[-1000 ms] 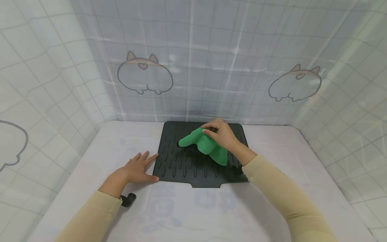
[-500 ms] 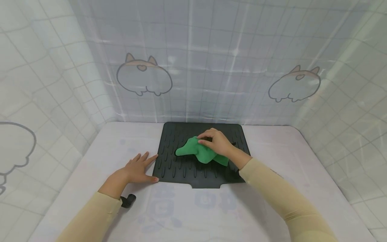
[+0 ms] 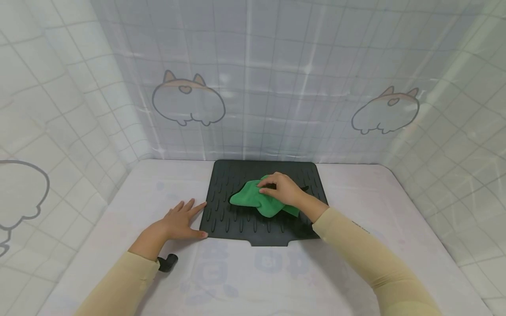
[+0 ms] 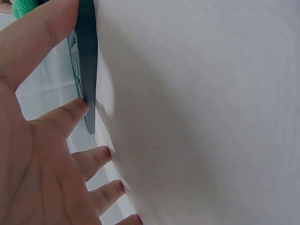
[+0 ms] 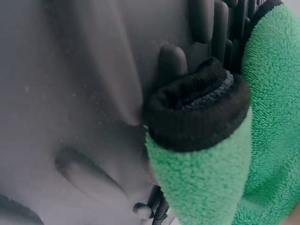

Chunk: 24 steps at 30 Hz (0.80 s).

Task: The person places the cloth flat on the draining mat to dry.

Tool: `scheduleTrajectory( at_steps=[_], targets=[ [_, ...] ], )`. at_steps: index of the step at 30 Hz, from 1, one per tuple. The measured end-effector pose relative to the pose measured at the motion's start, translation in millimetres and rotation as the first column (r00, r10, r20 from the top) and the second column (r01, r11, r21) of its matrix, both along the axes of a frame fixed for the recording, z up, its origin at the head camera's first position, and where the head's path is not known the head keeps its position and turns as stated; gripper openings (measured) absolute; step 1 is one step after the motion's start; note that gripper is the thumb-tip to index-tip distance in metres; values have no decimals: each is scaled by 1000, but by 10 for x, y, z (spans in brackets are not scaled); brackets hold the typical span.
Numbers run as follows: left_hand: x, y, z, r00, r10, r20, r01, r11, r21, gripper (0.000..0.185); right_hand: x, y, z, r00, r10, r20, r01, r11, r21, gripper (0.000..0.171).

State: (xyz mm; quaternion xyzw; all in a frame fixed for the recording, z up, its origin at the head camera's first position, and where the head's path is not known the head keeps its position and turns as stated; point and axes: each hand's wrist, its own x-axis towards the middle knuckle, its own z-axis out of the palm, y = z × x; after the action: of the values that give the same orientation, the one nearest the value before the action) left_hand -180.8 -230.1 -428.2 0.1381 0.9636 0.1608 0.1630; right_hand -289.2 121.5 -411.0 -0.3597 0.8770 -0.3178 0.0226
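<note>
One green cloth lay bunched on the black ridged mat, lower and flatter than a second earlier, when we had it lifted in a peak. Our right hand pinched its top folds with curled fingers. The right wrist view showed its dark hem against the mat's ridges. Our left hand stayed flat and released on the bench, fingertips touching the mat's left edge.
</note>
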Motion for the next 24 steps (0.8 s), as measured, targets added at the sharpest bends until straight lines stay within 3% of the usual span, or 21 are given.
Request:
scheduleTrajectory(
  at_steps=[8,14,24],
  targets=[
    [14,-3,-18,1000,-2,-15,2,1000,3,101,12,39,129,1000,-3,-15,3,1000,3,24],
    [28,-4,-45,1000,5,-16,-5,1000,8,102,49,108,284,1000,7,-31,-9,998,-61,23],
    [30,-9,-126,1000,10,-28,-10,1000,-3,102,171,335,384,998,-67,-14,64,989,-132,22]
  ],
)
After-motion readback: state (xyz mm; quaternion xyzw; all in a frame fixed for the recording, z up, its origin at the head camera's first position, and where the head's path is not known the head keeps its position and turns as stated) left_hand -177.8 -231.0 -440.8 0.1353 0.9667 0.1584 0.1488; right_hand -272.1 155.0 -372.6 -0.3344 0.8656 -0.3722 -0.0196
